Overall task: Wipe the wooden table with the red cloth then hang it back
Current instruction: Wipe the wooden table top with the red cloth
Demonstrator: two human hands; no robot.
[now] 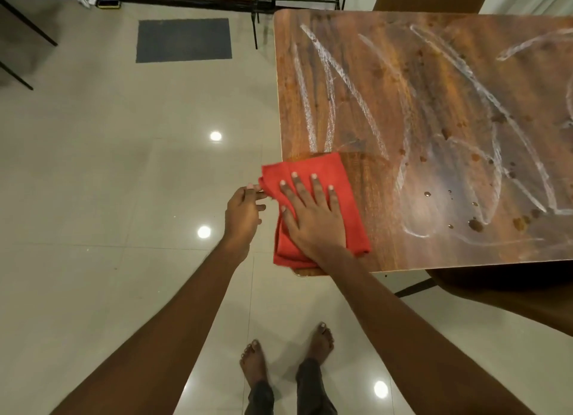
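At the near left corner of the desk (434, 83) lies the red cloth (322, 169). It is folded up thick, and its left edge hangs a little past the side of the desk.

The right hand (313, 219) lies flat on top of the cloth. Its fingers are straight and spread wide, and it presses the cloth down on the wood. The left hand (243, 213) is beside the desk, over the floor (124, 166). Its fingertips seem to pinch the left corner of the cloth, while its other fingers curl in.

I think the wiping has only just started. Long white marks (338, 70) run all over the top, like chalk scribbles. Little brown spots (474, 225) sit on the right part, some close to the near edge. Only a small patch of wood just right of the cloth looks dark and clean. Almost all of the desk is dirty.

So there is a lot left to do. The cloth must go over the far side and the right side, across all the white marks and the brown spots. After that the cloth must be hung back up. I cannot see any hook or rail for it, so I cannot tell where it goes.
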